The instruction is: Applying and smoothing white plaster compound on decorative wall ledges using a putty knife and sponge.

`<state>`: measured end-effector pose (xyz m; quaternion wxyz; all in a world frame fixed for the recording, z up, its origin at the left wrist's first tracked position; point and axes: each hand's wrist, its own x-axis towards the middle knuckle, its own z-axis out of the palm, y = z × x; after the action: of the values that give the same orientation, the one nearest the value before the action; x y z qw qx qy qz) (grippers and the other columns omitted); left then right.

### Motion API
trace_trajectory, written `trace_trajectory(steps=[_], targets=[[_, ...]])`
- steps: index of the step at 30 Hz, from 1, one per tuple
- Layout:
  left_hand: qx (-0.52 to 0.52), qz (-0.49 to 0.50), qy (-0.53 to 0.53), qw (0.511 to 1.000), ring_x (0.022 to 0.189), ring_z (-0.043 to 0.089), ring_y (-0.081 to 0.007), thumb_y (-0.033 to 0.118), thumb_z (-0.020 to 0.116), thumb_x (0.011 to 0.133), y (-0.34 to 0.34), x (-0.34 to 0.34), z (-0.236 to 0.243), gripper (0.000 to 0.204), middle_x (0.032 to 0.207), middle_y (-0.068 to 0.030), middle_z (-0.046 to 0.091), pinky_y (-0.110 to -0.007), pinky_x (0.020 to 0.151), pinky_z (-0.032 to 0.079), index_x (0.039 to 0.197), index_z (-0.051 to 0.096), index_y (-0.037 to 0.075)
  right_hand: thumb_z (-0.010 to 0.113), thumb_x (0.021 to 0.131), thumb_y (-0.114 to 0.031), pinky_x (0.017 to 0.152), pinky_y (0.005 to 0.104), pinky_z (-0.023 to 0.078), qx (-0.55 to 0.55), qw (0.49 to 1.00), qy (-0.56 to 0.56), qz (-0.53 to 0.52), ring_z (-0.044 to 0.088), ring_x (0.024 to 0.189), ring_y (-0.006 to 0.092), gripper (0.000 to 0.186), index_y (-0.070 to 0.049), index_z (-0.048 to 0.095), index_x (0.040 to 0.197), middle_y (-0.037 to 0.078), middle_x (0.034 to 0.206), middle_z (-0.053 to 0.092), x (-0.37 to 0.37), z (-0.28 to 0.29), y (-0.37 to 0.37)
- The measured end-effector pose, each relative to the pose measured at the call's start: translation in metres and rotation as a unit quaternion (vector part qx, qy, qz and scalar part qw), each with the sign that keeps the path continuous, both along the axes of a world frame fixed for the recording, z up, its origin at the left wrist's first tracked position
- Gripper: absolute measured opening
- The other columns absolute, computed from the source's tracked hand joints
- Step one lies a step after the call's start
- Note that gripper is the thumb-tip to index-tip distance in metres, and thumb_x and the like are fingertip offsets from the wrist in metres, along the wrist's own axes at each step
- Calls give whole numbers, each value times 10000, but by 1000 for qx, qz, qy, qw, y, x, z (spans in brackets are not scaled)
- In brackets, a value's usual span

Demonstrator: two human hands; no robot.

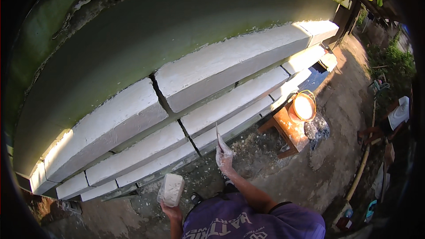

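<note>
My left hand, low in the picture, is wrapped round the bottom of a clear plastic container that looks full of white paste. My right hand, smeared with white, is raised before the wall and closed round a thin pointed blade, seen nearly edge-on; its handle is hidden in my fingers. Just beyond the blade run long white-coated raised blocks on the wall, in several rows split by dark grooves. The blade's tip overlaps the lower rows in view; I cannot tell whether it touches them.
A brown stool at right bears a bucket of white material. Beside it sits a crumpled dark plastic bag. White crumbs dot the ground along the wall's foot. Another person is at the far right, beyond a long pole.
</note>
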<state>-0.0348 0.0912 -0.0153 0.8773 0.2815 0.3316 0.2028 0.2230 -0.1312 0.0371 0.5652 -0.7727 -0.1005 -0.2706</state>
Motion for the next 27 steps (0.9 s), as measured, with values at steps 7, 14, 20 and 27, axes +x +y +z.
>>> trace_trajectory(steps=[7,14,20,27], targets=[[3,15,-3,1000,1241,494,-261,454,363,950,7,-2,-8,550,1375,-58,499,-414,988,422,1391,421,129,440,879,91,587,220,397,64,971,2,-230,436,659,56,498,-50,517,1351,21,1012,677,81,0,-91],[7,24,11,1000,1262,464,-267,472,382,939,10,-11,-14,567,1377,-64,490,-440,1015,378,1381,429,120,430,882,104,859,278,464,120,972,80,-185,596,988,167,516,-20,455,1382,156,1193,631,118,32,-64],[3,23,4,1000,1263,461,-269,472,394,935,14,-14,-22,569,1379,-67,488,-445,1020,371,1376,434,116,474,846,112,567,203,386,72,992,80,-66,462,668,20,538,-56,504,1357,48,1078,694,24,-11,-14],[-9,48,-4,999,1235,488,-270,448,371,959,14,-7,-11,544,1356,-83,509,-422,1009,392,1365,445,94,480,863,78,574,265,421,106,965,-29,-240,459,642,81,458,-17,550,1306,68,979,665,94,11,-96]])
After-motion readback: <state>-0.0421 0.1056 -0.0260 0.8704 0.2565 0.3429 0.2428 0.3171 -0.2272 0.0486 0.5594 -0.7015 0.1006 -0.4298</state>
